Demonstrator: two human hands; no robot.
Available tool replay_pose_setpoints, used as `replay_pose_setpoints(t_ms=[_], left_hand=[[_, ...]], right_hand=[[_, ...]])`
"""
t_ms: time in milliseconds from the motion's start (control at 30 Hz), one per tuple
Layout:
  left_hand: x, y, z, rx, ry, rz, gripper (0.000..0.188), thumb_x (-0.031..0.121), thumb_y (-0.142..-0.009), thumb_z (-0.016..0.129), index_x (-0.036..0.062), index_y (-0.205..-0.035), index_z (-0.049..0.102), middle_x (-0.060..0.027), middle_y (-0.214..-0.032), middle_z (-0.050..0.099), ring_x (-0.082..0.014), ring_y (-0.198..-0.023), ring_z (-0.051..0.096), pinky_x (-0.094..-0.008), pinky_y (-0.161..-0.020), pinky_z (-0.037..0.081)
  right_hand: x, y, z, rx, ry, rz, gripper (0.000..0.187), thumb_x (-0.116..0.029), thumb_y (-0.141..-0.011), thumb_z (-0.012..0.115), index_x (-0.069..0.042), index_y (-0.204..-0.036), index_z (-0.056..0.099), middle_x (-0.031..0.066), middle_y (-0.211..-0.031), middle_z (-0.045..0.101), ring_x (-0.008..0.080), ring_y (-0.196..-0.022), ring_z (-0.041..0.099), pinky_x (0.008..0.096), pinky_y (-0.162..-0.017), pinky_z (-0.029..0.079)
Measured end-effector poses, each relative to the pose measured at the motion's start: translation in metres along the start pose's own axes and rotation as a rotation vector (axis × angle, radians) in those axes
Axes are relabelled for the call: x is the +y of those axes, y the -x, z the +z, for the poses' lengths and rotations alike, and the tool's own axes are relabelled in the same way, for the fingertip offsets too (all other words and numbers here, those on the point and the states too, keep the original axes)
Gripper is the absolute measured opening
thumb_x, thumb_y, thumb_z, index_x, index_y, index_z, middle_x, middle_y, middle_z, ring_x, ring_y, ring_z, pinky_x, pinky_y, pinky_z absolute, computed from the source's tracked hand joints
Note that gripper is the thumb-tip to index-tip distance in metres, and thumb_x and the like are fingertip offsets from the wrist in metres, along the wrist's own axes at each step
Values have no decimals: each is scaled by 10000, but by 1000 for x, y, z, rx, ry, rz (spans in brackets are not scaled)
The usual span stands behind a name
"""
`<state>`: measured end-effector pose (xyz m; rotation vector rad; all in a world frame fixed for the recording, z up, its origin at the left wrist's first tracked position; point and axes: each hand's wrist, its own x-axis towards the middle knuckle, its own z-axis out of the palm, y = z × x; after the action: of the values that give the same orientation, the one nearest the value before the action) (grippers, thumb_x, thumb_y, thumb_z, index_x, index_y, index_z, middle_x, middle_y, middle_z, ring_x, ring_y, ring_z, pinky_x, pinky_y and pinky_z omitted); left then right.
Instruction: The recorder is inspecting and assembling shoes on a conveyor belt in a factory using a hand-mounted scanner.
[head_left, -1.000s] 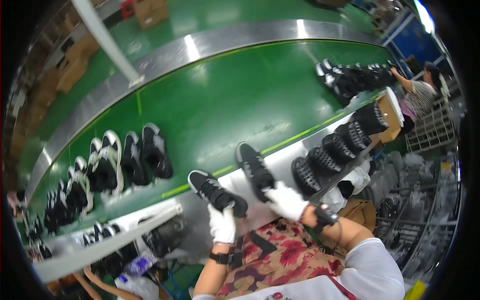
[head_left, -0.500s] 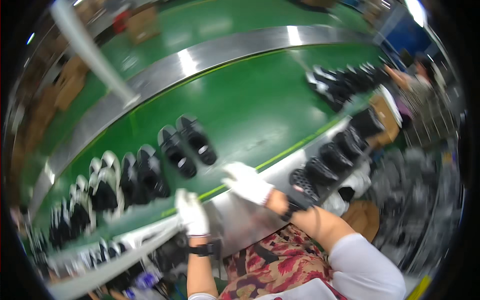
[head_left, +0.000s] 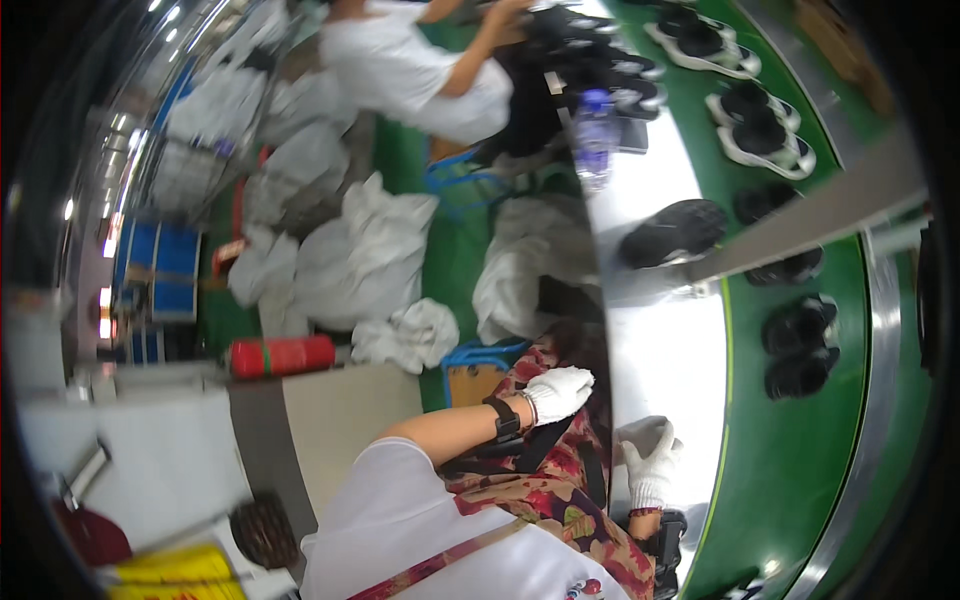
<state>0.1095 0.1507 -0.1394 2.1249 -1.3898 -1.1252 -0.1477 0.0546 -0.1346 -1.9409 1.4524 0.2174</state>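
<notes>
My left hand (head_left: pixel 560 395), in a white knit glove, is in front of my flowered apron (head_left: pixel 515 490). Its fingers are drawn together and no object shows in them. White-gloved too, my right hand (head_left: pixel 650 465) hovers at or rests on the bare steel ledge (head_left: pixel 665 360); its fingers are apart and it holds nothing. Farther along that ledge lies a single dark shoe (head_left: pixel 675 232). Beyond the ledge, a pair of black shoes (head_left: pixel 800 348) stands on the green conveyor belt (head_left: pixel 790 460).
A grey post (head_left: pixel 820 220) crosses over the belt. Farther up are black-and-white sneakers (head_left: pixel 765 130), a water bottle (head_left: pixel 595 140) and a person (head_left: pixel 415 70) reaching to piled shoes. On the left are white sacks (head_left: pixel 365 250), a red fire extinguisher (head_left: pixel 282 356) and a blue-framed stool (head_left: pixel 475 380).
My view has swung left, bringing the sacks and another person into sight. My left hand has moved from the belt's edge to my apron; my right hand has drawn back over the ledge.
</notes>
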Motion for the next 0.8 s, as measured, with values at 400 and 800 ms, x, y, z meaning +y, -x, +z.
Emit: replay_pose_setpoints(t_ms=[400,800], left_hand=[[-55,95,21,271,258,-401,271,267,-972,503,48,-1074,625,-198,-1026,677,-410,-969,640,-497,-858,505],[-113,78,25,358,259,-320,214,235,-966,535,66,-1068,617,-181,-988,668,-394,-943,642,-490,-831,516]], right_hand=[[-44,-36,-2,-175,483,-56,1112,-334,-714,861,-54,-1550,184,278,-1272,508,442,-1157,557,482,-958,510],[-32,-41,7,-150,493,-98,1152,-307,-705,863,-39,-1571,152,251,-1232,517,423,-1130,557,481,-929,509]])
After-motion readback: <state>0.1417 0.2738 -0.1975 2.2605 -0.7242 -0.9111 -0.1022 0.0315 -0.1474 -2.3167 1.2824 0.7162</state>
